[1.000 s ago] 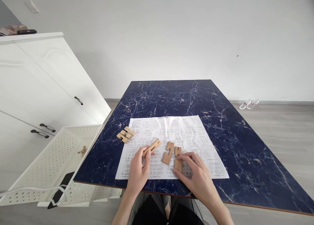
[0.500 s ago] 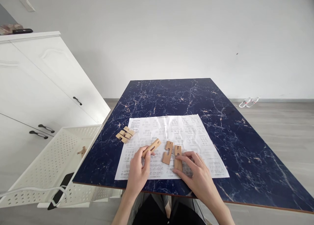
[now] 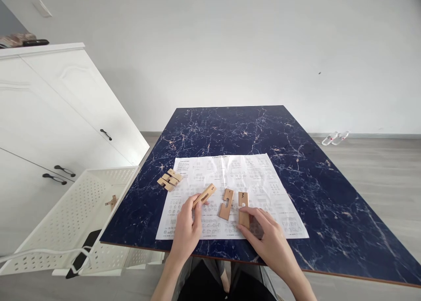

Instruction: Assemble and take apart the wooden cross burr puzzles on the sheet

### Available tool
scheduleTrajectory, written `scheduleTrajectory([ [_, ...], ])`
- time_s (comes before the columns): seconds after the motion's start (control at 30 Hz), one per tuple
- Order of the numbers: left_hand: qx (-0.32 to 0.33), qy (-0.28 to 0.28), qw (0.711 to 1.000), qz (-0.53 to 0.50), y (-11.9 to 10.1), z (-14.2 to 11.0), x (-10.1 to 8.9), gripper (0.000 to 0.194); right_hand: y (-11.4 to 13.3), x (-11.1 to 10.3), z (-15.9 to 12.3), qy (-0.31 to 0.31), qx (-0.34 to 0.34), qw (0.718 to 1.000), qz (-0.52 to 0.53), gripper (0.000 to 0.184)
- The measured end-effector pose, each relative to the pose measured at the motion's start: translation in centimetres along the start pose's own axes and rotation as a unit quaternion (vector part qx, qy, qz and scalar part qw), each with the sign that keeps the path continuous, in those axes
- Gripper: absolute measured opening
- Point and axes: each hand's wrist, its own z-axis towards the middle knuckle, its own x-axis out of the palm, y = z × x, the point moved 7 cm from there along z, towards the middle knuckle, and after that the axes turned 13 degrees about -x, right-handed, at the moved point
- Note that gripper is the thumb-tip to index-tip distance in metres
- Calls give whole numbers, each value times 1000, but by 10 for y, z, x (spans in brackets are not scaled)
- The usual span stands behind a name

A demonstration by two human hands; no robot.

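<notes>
My left hand [image 3: 188, 222] is closed on a wooden puzzle piece marked 2 [image 3: 205, 194], which has a slot and is tilted up to the right. Between my hands, a notched wooden piece marked 1 [image 3: 226, 210] lies on the printed instruction sheet [image 3: 194, 231]. My right hand [image 3: 266, 228] grips the lower part of another notched piece, marked 3 [image 3: 244, 200], by its sides with thumb and fingers. Several more notched wooden pieces [image 3: 169, 179] lie together at the sheet's left edge, partly on the bare table.
The sheet rests on a blue marble-patterned table [image 3: 230, 130]. Left of it stand a white perforated bin [image 3: 75, 196] holding a small wooden piece [image 3: 112, 202] and a white cabinet [image 3: 66, 99]. Clear bottles [image 3: 335, 138] lie on the floor at right.
My right hand has shifted slightly right with the piece marked 3, turning it a little and widening its gap from piece 1. My left hand still holds piece 2.
</notes>
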Motion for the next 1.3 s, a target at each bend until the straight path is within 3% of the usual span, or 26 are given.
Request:
scheduleTrajectory([
  [0.23,3,39,999,-28,2,-1,5,43,6,-5,6,-41,20,998,33,29],
  [0.33,8,42,998,-38,2,0,6,40,17,3,12,-55,33,994,85,31],
  [0.47,6,52,998,-44,2,0,7,40,35,22,20,-48,12,987,151,34],
  [0.6,-2,62,997,-42,2,-1,8,43,38,32,20,-37,7,987,155,36],
  [0.87,3,74,997,-15,5,-1,12,42,44,39,14,27,-29,983,177,29],
  [1.3,18,102,994,-28,-2,-2,11,44,41,36,13,6,-14,985,175,29],
])
